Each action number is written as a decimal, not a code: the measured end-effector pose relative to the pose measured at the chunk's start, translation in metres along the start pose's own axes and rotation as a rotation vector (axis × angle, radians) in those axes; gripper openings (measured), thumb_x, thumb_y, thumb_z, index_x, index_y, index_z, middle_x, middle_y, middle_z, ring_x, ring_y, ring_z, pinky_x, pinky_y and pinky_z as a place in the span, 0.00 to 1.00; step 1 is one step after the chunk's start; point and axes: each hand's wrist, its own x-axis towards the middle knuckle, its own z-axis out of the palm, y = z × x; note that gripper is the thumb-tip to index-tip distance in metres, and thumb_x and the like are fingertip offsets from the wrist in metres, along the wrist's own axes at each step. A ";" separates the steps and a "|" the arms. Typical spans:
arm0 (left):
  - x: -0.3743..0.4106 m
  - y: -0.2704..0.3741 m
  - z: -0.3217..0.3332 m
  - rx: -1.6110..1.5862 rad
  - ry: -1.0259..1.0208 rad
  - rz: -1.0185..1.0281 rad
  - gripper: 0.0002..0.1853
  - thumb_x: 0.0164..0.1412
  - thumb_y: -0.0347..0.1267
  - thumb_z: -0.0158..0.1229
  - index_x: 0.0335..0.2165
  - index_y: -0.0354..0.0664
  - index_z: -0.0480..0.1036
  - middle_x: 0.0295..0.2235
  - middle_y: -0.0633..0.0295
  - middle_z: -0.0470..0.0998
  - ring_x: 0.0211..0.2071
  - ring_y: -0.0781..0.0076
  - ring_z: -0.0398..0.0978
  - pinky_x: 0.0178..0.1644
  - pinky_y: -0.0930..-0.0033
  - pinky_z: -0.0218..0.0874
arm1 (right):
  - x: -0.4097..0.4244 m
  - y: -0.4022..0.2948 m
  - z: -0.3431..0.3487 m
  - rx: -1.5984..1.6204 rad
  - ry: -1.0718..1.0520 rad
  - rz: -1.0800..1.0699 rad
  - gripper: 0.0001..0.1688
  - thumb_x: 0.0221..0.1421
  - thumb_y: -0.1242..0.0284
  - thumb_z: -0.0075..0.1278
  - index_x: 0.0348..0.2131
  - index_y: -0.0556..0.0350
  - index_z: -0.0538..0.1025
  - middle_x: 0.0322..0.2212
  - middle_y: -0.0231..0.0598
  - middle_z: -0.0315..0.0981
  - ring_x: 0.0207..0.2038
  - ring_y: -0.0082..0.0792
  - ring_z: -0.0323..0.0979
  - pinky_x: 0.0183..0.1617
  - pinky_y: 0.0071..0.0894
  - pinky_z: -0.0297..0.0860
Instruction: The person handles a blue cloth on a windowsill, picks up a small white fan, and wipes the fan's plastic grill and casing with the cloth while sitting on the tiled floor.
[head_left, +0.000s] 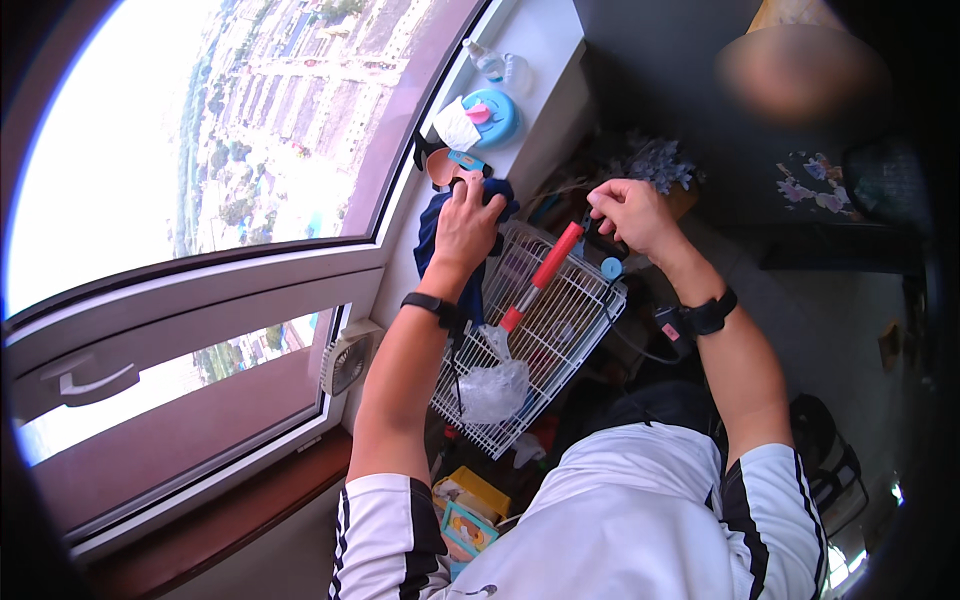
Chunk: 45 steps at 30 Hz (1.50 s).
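My left hand (466, 229) grips a bunched dark blue cloth (429, 225) on the white windowsill, and part of the cloth hangs down below my wrist. Over the far right corner of a white wire rack (576, 324) hovers my right hand (636, 216), its fingers curled and the thumb near the index finger. Whether anything is between those fingertips cannot be made out. Across the rack lies a tool with a red handle (558, 255) and a pale head. A crumpled clear plastic bag (491, 391) rests beside that head.
On the windowsill (541, 46) stand a clear spray bottle (486, 61), a round blue container (496, 120) and a peach-coloured object (442, 166). A small fan (349, 364) is by the window frame. Bluish flowers (652, 161) stand beyond my right hand. Another person (802, 71) is at upper right.
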 end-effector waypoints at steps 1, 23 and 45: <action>0.014 0.002 0.000 0.001 0.054 0.041 0.23 0.44 0.30 0.71 0.42 0.53 0.77 0.43 0.54 0.71 0.46 0.52 0.72 0.45 0.53 0.71 | 0.000 0.002 -0.003 -0.012 0.001 -0.008 0.14 0.67 0.67 0.56 0.38 0.62 0.84 0.27 0.34 0.83 0.24 0.23 0.79 0.29 0.26 0.75; -0.035 -0.003 -0.037 0.103 -0.383 0.064 0.27 0.51 0.37 0.70 0.53 0.62 0.79 0.42 0.60 0.72 0.45 0.58 0.72 0.40 0.59 0.69 | 0.015 0.008 -0.022 0.031 0.018 0.014 0.16 0.66 0.65 0.57 0.37 0.62 0.83 0.26 0.33 0.82 0.23 0.23 0.78 0.29 0.26 0.74; -0.049 0.007 -0.043 0.154 -0.512 0.016 0.22 0.57 0.38 0.64 0.51 0.59 0.81 0.44 0.59 0.73 0.46 0.58 0.73 0.37 0.60 0.70 | 0.011 0.002 -0.024 0.091 -0.007 0.026 0.16 0.67 0.64 0.57 0.38 0.61 0.84 0.27 0.34 0.82 0.24 0.23 0.78 0.29 0.27 0.74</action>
